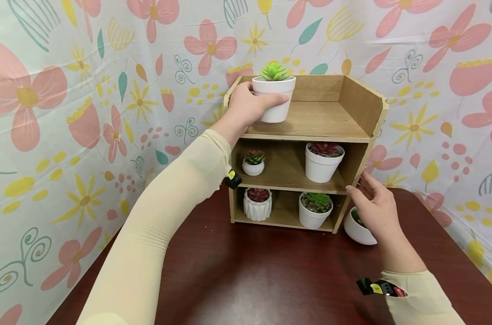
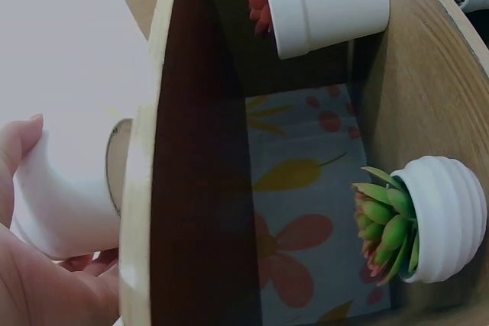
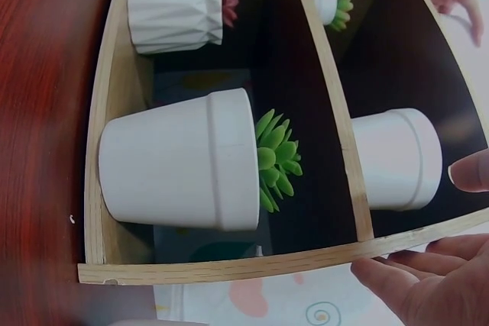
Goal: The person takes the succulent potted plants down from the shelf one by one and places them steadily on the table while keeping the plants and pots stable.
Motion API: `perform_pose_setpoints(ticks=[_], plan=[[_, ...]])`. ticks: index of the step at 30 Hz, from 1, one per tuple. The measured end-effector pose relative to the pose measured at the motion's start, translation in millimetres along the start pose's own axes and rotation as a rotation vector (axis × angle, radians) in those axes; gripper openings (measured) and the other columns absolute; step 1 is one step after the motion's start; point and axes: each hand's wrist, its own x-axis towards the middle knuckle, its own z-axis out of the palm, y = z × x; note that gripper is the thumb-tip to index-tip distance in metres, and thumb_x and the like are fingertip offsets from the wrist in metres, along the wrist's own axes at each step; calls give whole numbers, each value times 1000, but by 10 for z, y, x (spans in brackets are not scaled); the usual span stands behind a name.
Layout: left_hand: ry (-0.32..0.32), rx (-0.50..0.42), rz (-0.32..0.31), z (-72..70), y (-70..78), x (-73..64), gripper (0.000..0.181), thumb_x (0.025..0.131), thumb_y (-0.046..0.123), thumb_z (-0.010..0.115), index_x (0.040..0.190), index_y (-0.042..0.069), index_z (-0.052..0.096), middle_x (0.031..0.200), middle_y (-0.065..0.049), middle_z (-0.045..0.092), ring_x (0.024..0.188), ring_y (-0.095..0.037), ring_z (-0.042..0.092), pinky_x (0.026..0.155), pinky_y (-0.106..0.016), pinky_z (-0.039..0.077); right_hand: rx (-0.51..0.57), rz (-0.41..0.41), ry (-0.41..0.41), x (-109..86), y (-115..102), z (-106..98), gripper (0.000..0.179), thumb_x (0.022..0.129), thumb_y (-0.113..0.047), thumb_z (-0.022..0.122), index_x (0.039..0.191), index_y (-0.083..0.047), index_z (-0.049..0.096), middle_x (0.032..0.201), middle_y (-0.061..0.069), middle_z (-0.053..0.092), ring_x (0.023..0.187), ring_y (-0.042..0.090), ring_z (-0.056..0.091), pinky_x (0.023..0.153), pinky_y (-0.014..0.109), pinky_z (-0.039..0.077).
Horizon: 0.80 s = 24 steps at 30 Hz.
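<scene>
A left hand is holding a white pot over a wooden shelf, near its top-left corner.
Head view: thumb is crossing the front and fingers are wrapping behind, probably keeping the pot upright; a bright green succulent is rising above its smooth, tapering, thick-rimmed wall. The right hand is resting at the shelf's right edge. Left wrist view: the pot's darker base is showing beside the top board's front edge; whether they are touching, I cannot tell. Right wrist view: the right hand is spreading wide, fingers touching the right panel's outer side and thumb standing apart, perhaps steadying the shelf.
</scene>
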Motion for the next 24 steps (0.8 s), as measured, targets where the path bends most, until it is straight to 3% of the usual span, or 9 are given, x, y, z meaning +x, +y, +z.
perform_pose_setpoints(ticks=[15, 24], plan=[[-63, -40, 108, -32, 100, -98, 53, 73, 35, 92, 116, 14, 70, 114, -2, 71, 101, -15, 68, 84, -27, 58, -11, 13, -24, 0, -6, -4, 70, 104, -29, 57, 163, -4, 25, 158, 29, 39, 144, 45, 43, 88, -1, 42], [-114, -18, 146, -74, 161, -218, 52, 74, 36, 92, 115, 16, 69, 115, -1, 71, 103, -14, 68, 87, -27, 57, -6, -12, -68, 13, 7, -13, 73, 104, -26, 58, 165, -10, 20, 160, 30, 38, 142, 49, 43, 85, -1, 43]])
